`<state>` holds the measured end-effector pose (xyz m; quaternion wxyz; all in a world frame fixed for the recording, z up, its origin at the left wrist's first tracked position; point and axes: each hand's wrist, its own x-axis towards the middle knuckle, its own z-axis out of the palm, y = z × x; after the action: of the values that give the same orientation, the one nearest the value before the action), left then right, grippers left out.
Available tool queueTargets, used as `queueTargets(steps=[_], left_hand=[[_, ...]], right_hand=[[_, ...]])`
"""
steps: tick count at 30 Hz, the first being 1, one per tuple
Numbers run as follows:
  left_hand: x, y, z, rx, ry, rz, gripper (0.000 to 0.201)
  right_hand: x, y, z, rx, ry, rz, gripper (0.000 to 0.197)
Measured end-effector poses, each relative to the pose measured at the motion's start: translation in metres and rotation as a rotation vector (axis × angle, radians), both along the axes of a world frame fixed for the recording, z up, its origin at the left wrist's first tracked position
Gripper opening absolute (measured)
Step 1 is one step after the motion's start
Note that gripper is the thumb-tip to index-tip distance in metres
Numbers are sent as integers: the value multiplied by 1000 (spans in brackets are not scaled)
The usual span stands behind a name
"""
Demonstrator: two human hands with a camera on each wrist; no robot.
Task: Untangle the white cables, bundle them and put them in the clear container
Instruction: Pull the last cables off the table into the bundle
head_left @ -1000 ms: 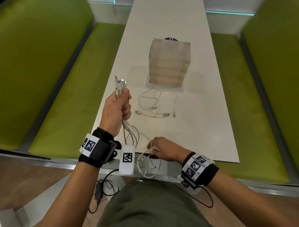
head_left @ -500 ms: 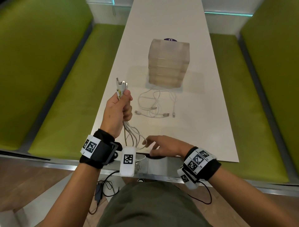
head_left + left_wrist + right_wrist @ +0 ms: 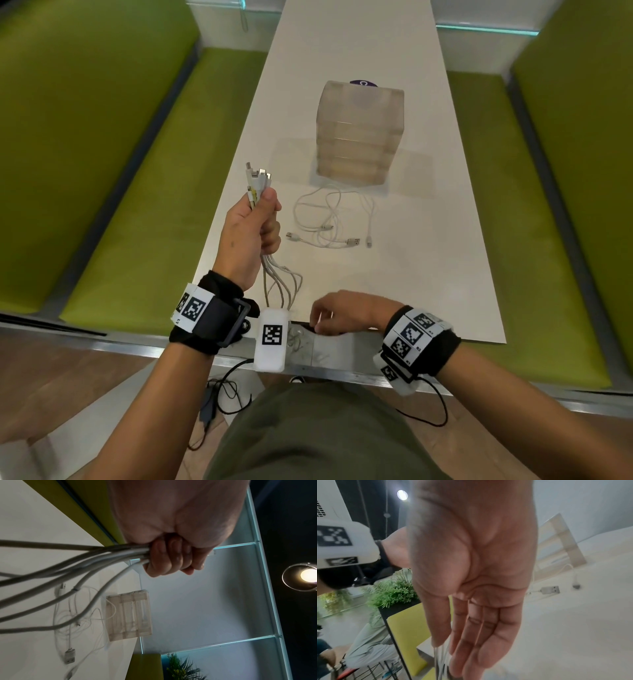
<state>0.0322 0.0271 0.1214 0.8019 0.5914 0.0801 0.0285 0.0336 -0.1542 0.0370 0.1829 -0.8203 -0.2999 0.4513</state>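
Your left hand [image 3: 251, 228] is fisted around a bunch of white cables [image 3: 279, 284], plugs sticking up above the thumb, strands trailing down past the tabletop [image 3: 428, 274] edge. Your right hand [image 3: 476, 588] has straight fingers, with thin strands running along them. More loose cables [image 3: 330, 222] lie just before the clear container [image 3: 359, 132].

The lower ends of the held cables [image 3: 281, 284] go behind the white wrist box [image 3: 272, 337] and past the table [image 3: 428, 274] edge. In the right wrist view, the right hand [image 3: 474, 588] is blurred, and its fingertips [image 3: 471, 669] are cut off by the bottom edge, so contact with the strands is unclear.
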Motion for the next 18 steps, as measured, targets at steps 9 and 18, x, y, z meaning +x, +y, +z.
queueTargets(steps=[9,18], left_hand=[[1,-7,-7,48,40,-7,23],[0,3,-28,16,144,30,16]], right_hand=[[26,-12,-9,118,-263,-429,15],[82,-48,-35,3,-563,-591,38]])
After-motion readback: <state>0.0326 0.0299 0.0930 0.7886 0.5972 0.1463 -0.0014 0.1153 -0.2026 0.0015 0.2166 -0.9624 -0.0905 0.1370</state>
